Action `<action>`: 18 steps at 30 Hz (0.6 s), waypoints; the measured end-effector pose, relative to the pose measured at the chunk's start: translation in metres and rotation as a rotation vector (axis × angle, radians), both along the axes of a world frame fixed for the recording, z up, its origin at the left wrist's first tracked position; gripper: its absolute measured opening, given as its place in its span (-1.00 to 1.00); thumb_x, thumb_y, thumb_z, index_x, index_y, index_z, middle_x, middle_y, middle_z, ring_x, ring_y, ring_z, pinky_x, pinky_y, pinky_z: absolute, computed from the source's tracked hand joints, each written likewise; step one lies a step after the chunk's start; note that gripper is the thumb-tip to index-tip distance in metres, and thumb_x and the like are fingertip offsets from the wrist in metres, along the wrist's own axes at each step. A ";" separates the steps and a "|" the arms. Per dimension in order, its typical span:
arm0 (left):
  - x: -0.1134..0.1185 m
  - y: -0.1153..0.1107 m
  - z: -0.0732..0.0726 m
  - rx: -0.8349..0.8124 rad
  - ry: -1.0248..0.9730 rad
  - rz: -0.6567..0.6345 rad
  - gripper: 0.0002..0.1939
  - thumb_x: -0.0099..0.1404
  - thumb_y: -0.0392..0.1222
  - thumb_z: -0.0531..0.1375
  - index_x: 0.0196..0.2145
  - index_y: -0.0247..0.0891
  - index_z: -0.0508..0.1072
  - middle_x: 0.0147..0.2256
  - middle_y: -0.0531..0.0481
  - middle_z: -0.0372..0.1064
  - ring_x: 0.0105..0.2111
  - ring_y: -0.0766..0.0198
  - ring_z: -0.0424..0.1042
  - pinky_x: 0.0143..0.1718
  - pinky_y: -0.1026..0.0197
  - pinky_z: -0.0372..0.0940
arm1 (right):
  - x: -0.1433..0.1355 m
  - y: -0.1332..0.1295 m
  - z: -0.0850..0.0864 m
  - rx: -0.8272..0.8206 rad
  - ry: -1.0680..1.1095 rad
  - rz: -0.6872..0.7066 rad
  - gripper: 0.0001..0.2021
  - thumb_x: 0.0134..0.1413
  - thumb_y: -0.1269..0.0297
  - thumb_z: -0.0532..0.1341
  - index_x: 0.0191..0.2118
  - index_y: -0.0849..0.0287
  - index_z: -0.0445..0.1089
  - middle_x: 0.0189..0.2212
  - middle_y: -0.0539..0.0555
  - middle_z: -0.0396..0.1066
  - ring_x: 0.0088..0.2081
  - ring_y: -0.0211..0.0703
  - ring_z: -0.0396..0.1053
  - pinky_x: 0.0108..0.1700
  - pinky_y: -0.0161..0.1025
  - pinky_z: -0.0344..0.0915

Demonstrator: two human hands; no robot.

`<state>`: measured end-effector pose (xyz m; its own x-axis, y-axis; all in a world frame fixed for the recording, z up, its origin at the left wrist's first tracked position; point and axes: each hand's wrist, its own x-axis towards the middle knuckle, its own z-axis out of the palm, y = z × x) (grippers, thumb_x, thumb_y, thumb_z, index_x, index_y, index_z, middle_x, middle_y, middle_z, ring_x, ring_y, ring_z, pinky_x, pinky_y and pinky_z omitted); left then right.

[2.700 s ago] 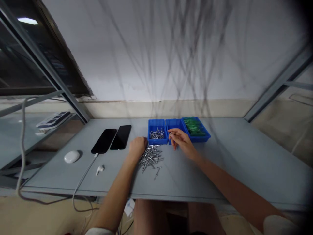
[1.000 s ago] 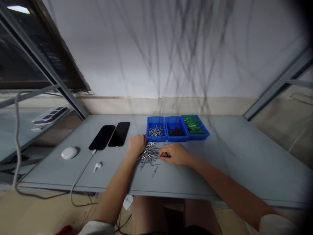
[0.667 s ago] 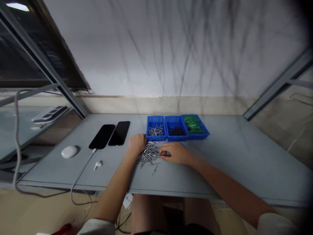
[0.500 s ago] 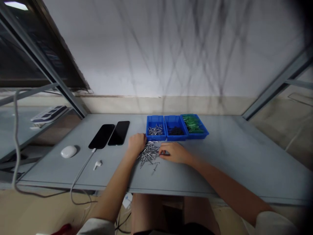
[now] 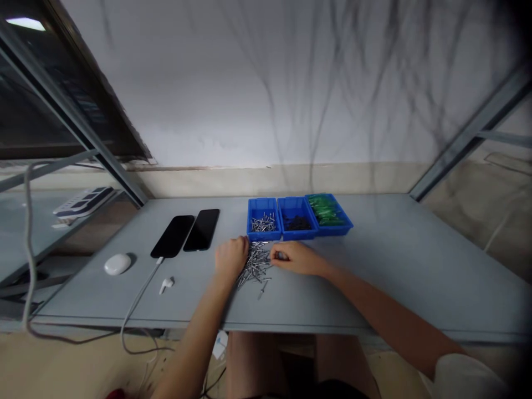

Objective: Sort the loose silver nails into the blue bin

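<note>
A loose pile of small silver metal pins (image 5: 255, 266) lies on the grey table (image 5: 374, 266) just in front of three blue trays. My left hand (image 5: 230, 257) rests curled at the pile's left edge, touching it. At the pile's right edge my right hand (image 5: 293, 257) has its fingertips pinched on a small piece, too small to identify. The left tray (image 5: 263, 226) holds silver pins, the middle tray (image 5: 296, 224) dark parts, the right tray (image 5: 329, 214) green parts.
Two black phones (image 5: 189, 234) lie side by side to the left, one on a white cable (image 5: 137, 302) running off the front edge. A white earbud case (image 5: 117, 264) and a single earbud (image 5: 166, 285) lie nearby. Metal frame posts stand at both sides.
My right hand came back from the middle tray to the pile's right edge and pinched there. My left hand stayed by the pile. The view shifted slightly.
</note>
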<state>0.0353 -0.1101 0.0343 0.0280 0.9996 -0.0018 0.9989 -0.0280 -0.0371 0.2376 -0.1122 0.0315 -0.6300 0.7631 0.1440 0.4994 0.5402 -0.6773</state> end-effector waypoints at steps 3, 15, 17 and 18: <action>0.003 -0.002 -0.001 0.003 -0.014 -0.011 -0.48 0.41 -0.06 -0.26 -0.20 -0.25 0.46 -0.28 -0.25 0.48 -0.28 0.03 0.49 -0.31 0.09 0.29 | 0.002 0.005 0.003 -0.240 0.206 -0.067 -0.90 0.00 0.28 0.24 -0.42 0.20 0.42 -0.69 -0.11 0.25 -0.64 -0.34 0.18 -0.57 -0.37 0.10; 0.008 -0.005 -0.001 -0.029 -0.092 -0.018 -0.56 0.41 -0.05 -0.21 -0.16 -0.28 0.40 -0.22 -0.21 0.45 -0.24 0.08 0.47 -0.27 0.14 0.27 | 0.018 0.029 0.012 -0.335 0.860 -0.447 -0.72 -0.16 0.06 0.34 -0.42 0.18 0.43 -0.50 0.02 0.49 -0.71 -0.42 0.15 -0.67 -0.37 0.07; 0.009 -0.005 -0.001 -0.031 -0.102 -0.018 -0.57 0.40 -0.05 -0.20 -0.15 -0.27 0.39 -0.22 -0.21 0.44 -0.24 0.09 0.47 -0.26 0.14 0.27 | 0.017 0.027 0.012 -0.297 0.826 -0.446 -0.73 -0.14 0.07 0.33 -0.42 0.19 0.44 -0.50 0.02 0.48 -0.70 -0.40 0.18 -0.64 -0.35 0.13; 0.009 -0.005 -0.001 -0.028 -0.105 -0.018 -0.58 0.40 -0.06 -0.19 -0.16 -0.27 0.39 -0.23 -0.20 0.44 -0.24 0.08 0.47 -0.26 0.14 0.27 | 0.017 0.025 0.011 -0.277 0.800 -0.442 -0.73 -0.14 0.07 0.34 -0.41 0.19 0.44 -0.54 0.00 0.46 -0.69 -0.39 0.19 -0.63 -0.35 0.15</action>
